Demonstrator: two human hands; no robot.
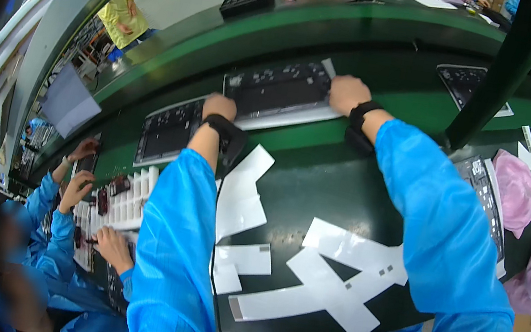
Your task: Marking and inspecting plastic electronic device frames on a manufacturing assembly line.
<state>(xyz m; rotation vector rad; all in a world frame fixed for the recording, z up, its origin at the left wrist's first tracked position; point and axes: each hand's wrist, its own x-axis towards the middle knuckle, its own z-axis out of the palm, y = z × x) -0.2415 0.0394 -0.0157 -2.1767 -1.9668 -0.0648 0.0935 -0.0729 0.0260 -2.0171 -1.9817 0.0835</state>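
Both my arms, in blue sleeves with black wrist straps, stretch forward over the green bench to a flat black rectangular panel [272,95]. Small pale pieces dot the panel's far part, and a white border shows along its near and right edges. My right hand [349,96] is closed at its right edge. At its near left corner, my left hand [221,106] is closed too, with the fingertips hidden. A second black panel [171,131] lies just left of my left hand, partly covered by it.
White paper strips [331,279] and more white sheets [243,197] lie on the bench nearer me. A green post [502,78] stands at right. Co-workers' hands [114,248] work at left beside a white divided tray [130,197]. Another panel [487,199] lies past my right arm.
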